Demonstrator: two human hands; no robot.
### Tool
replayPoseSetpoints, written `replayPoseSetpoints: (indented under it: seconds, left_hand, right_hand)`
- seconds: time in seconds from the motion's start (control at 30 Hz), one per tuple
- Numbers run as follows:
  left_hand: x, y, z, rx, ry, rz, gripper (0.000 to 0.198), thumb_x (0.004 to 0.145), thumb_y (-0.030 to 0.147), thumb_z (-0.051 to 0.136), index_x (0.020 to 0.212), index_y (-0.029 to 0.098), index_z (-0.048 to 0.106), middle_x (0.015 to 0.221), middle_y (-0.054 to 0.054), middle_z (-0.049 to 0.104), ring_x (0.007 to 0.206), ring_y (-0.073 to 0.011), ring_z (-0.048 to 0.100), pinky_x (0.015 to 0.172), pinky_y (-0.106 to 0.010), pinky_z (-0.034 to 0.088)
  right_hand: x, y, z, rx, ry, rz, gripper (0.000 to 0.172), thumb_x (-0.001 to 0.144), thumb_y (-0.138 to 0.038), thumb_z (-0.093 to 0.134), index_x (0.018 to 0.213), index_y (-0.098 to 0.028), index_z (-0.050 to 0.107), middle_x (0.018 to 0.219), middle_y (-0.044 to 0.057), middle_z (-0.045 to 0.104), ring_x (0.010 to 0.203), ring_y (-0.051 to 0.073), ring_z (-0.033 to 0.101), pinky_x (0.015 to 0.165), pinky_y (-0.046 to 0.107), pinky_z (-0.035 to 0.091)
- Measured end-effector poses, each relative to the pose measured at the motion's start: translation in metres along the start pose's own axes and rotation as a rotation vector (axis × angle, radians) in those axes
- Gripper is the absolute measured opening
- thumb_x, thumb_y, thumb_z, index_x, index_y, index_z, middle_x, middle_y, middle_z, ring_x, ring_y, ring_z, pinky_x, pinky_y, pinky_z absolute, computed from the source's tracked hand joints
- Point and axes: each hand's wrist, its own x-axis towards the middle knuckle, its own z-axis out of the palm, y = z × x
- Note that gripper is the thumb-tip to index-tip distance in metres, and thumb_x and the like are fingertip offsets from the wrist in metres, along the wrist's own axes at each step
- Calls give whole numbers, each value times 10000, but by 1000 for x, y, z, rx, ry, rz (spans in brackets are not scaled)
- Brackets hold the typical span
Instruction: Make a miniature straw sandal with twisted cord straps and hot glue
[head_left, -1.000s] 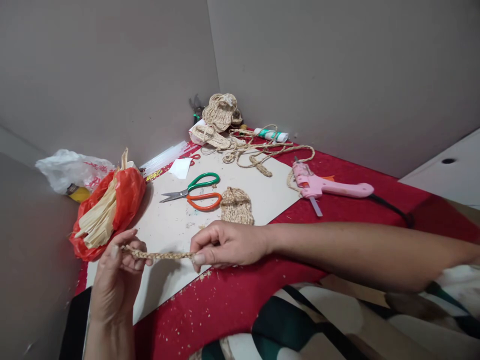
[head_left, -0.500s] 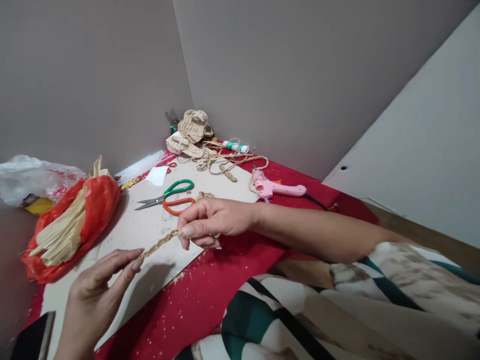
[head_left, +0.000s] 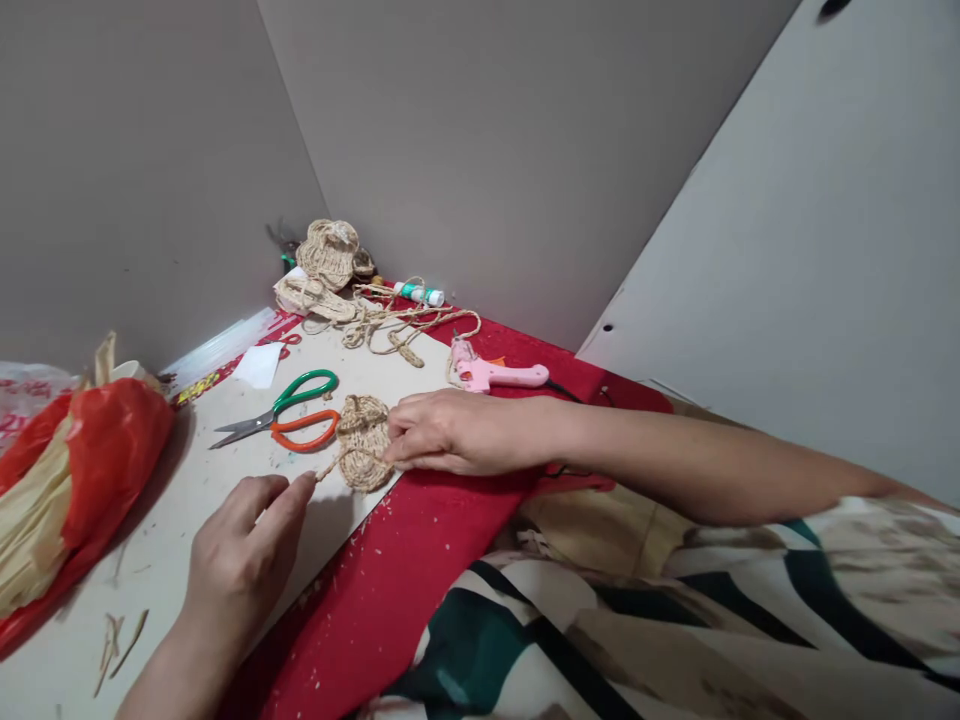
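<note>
- Thin, twisty straw braid (head_left: 331, 466) sits around center frame, slightly left and low, stretched over the woven piece (head_left: 365, 472).
- Left hand (head_left: 236, 555), lower left: thumb and finger pinching one braid end.
- Right hand (head_left: 457, 432), mid-frame: fingertips bunched, pinching the other end.
- Woven piece is ribbed, rounded, rough straw.
- Left of it, one pair of scissors (head_left: 274, 418): metal blades, two looped handles, one green, one orange.
- One pink plastic glue gun (head_left: 506, 375), right of center.
- One crinkly red bag (head_left: 124, 450), far left.
</note>
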Motion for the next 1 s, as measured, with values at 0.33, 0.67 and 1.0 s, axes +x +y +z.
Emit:
replayPoseSetpoints:
  seconds: [0.33,0.67,1.0]
  left_hand:
    - [-17,-13,24,16,62,-119,349,799,76,737,1108,234,703,821,-17,624,632,-107,576,564,-206,398]
    - [-4,3,29,-154,23,-114,338,774,47,750,1091,137,674,877,-105,708,724,-177,657,699,-272,493]
    - [-7,10,42,-320,1,-23,445,749,40,764,1169,100,628,994,-162,734,873,-232,703,794,-319,552]
  right_hand:
    - [-4,22,21,-29,118,-103,274,1006,-201,468,1031,-128,731,923,114,634,854,169,514,747,283,411]
    - [12,9,22,-68,-121,162,165,927,-126,481,854,-137,628,867,85,636,811,182,471,772,312,384]
    - [10,11,39,-69,85,117,209,910,-74,485,761,-160,604,949,85,626,834,164,473,756,276,382]
